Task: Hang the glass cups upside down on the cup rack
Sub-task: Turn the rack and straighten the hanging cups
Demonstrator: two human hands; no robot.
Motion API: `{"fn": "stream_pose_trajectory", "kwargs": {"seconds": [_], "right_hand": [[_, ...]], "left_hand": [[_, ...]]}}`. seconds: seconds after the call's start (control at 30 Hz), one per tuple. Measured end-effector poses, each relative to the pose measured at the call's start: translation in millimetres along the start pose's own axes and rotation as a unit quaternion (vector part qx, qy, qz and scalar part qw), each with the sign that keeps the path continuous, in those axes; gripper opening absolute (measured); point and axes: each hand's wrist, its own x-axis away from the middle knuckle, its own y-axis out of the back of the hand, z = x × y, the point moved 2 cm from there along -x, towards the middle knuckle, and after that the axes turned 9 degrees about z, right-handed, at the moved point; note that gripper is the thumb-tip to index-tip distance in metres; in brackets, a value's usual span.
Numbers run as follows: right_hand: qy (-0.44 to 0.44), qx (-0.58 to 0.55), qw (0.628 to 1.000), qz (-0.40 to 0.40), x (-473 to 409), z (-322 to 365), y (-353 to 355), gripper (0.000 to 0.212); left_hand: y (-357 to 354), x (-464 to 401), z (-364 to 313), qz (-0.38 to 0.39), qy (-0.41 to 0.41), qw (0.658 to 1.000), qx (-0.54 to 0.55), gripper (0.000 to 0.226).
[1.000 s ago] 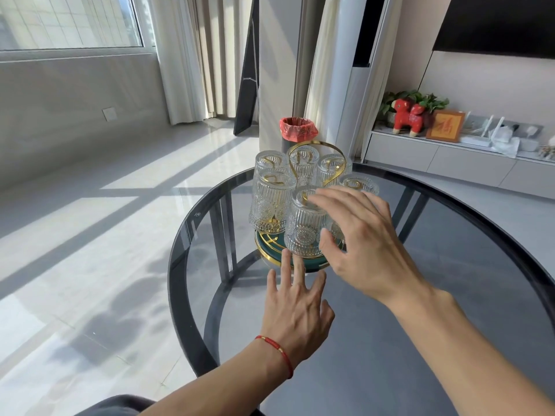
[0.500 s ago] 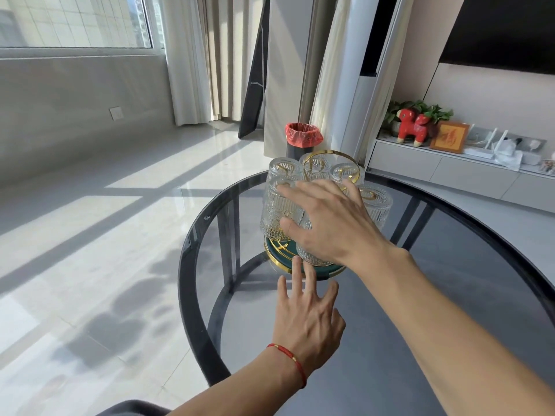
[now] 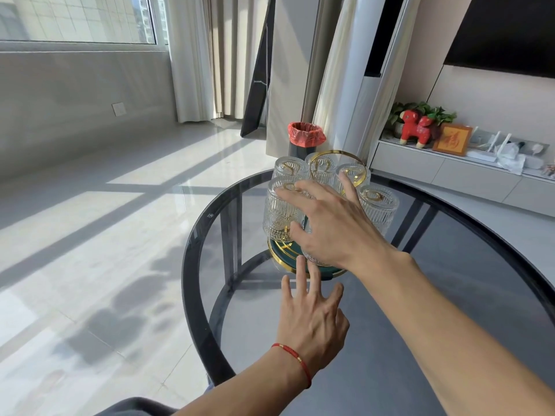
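Several ribbed glass cups hang upside down on a cup rack with a green, gold-rimmed base (image 3: 277,253) and a gold ring handle (image 3: 338,152). The rack stands at the far side of the round dark glass table (image 3: 192,265). My right hand (image 3: 333,226) covers the front glass cup (image 3: 312,258). Its thumb presses the cup's left side and its fingers spread over the top toward the left cup (image 3: 279,214). Another cup (image 3: 380,205) hangs at the right. My left hand (image 3: 312,322), with a red string on the wrist, is open with its fingertips just short of the base.
A bin lined with a red bag (image 3: 306,136) stands on the floor behind the table. A low white cabinet (image 3: 450,175) with a red toy animal and a framed picture runs along the right wall. Sunlit tiled floor lies to the left.
My right hand has moved forward and left onto the front cup and settled over it. My left hand stays flat near the base. The view has shifted slightly closer.
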Motion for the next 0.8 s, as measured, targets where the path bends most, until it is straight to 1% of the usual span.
{"fn": "stream_pose_trajectory", "kwargs": {"seconds": [0.13, 0.33, 0.43, 0.53, 0.6, 0.7, 0.8], "right_hand": [[-0.003, -0.007, 1.000, -0.001, -1, -1, -2, 0.057], [-0.006, -0.014, 1.000, -0.001, -2, -1, 1, 0.056], [-0.005, -0.045, 0.999, -0.031, -9, -5, 11, 0.050], [-0.008, -0.054, 0.996, -0.069, -29, -13, 28, 0.044], [-0.015, -0.035, 0.998, -0.050, -44, -19, 38, 0.043], [-0.006, -0.005, 1.000, 0.026, -63, -28, 45, 0.043], [-0.001, 0.028, 0.994, 0.102, -75, -32, 50, 0.053]], "left_hand": [[0, 0, 0, -0.007, -0.002, 1.000, 0.004, 0.053], [3, 2, 0, 0.008, -0.002, 1.000, 0.003, 0.053], [5, 4, -1, -0.010, -0.001, 1.000, 0.009, 0.048], [5, 5, -1, -0.006, -0.001, 1.000, 0.014, 0.047], [5, 4, -2, -0.010, 0.000, 1.000, 0.013, 0.046], [5, 4, -1, -0.019, -0.001, 1.000, 0.010, 0.045], [5, 4, -1, -0.019, -0.003, 1.000, 0.010, 0.045]]}}
